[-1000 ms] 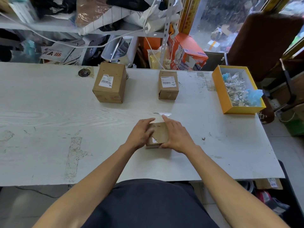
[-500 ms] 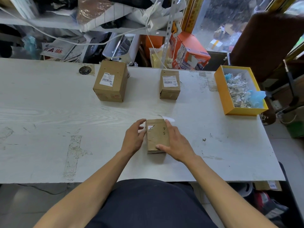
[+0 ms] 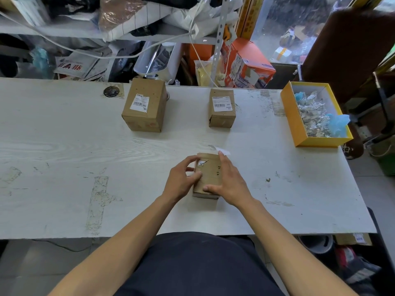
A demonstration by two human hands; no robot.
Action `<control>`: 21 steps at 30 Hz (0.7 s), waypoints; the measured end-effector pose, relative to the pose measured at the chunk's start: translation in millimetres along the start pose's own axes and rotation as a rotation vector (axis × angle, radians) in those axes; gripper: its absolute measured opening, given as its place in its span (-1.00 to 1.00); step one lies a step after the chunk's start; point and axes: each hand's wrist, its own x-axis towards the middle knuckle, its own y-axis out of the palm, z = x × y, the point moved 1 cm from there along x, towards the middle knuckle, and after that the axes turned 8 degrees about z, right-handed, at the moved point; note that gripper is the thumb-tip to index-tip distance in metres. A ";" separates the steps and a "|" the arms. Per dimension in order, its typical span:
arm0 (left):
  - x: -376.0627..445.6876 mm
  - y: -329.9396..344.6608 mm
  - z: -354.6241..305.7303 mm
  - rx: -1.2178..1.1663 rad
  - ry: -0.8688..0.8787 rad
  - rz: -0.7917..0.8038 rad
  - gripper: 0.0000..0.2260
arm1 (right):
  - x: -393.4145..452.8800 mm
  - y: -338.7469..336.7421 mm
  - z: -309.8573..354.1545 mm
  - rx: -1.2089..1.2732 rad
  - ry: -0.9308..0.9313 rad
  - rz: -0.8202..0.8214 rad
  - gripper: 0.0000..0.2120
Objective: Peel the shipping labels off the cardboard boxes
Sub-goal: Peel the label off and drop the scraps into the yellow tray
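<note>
Both hands' grip on small box (image 3: 208,176), label remnant (image 3: 202,163) seemingly torn

boxes (image 3: 144,105): matt brown cardboard | labels (image 3: 221,104): white paper | table (image 3: 64,157): scuffed pale woodgrain
</note>
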 end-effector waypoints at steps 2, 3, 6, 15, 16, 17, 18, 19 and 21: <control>0.7 0.5 0.2 0.008 -0.005 -0.007 -0.63 | 0.4 0.1 1.0 0.008 -0.002 -0.008 0.16; 1.2 1.2 0.1 0.006 -0.010 -0.010 -0.63 | 0.4 0.1 1.3 0.010 -0.002 -0.009 0.16; 2.6 2.6 -0.7 -0.001 -0.022 -0.019 -0.63 | 0.1 -0.1 1.8 0.011 -0.002 -0.012 0.17; 4.2 4.0 -1.9 -0.008 -0.055 -0.040 -0.67 | 0.7 0.3 2.4 0.014 0.010 -0.006 0.14; 4.5 3.9 -1.7 -0.011 -0.056 -0.040 -0.67 | 0.7 0.2 2.8 0.012 0.007 -0.007 0.14; 5.5 3.9 -1.3 -0.014 -0.059 -0.040 -0.67 | 0.8 0.4 3.1 0.012 0.006 -0.008 0.14; 6.3 3.9 -0.9 -0.018 -0.063 -0.038 -0.67 | 0.8 0.4 3.1 0.013 0.007 -0.006 0.14; 7.7 4.2 -0.5 -0.024 -0.068 -0.035 -0.67 | 0.8 0.4 3.2 0.013 0.008 -0.005 0.14; 10.3 5.0 -0.8 -0.037 -0.084 -0.028 -0.69 | 0.7 0.0 3.4 0.012 0.011 -0.004 0.15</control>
